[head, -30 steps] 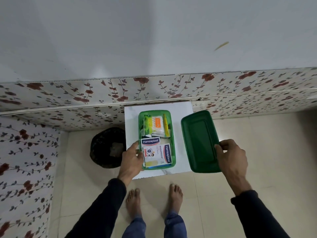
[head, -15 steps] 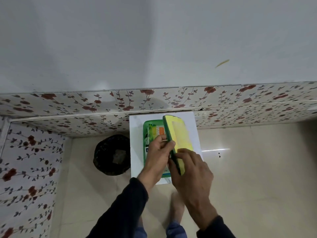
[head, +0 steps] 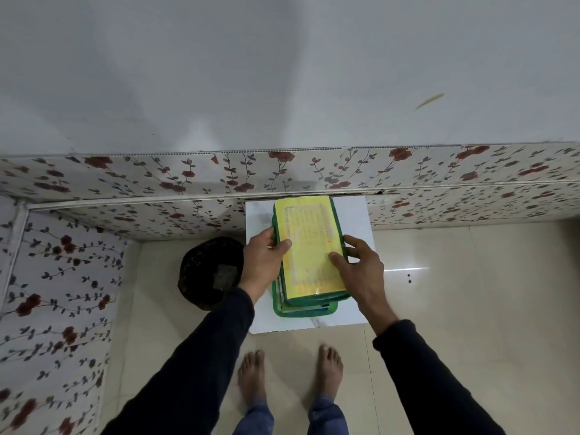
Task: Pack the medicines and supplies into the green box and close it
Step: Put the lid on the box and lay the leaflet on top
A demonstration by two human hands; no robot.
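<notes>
Left hand point(head: 262, 262) grip: thumb laid on the yellow label, fingers curled down over the left rim of the lid point(head: 310, 249), so a loose clamp on that edge. Right hand point(head: 361, 271) grip: fingers spread half wide, fingertips point(head: 336, 256) pressing the label near the right rim, the rest of the hand outside the edge; more a press than a hold. Lid lies yellow face up on the green box point(head: 306, 310), long axis running away from the person toward the wall, with a hand at each long side about mid-length. The relation that matters: lid sits skewed on the box. Its near end rides up and to the right, and the box rim shows below and left of it at the near-left corner. Far end looks closer to true, though I cannot tell whether it has caught. Contents hidden under the lid. Box stands on a small white desk point(head: 351, 215) against the flowered wall, a dark bin point(head: 207, 271) on the floor just left of it. Judgement: closing needs the near end slid left and toward the person, then pressed down. Both hands are equally close; the right is better placed to push that end across.
</notes>
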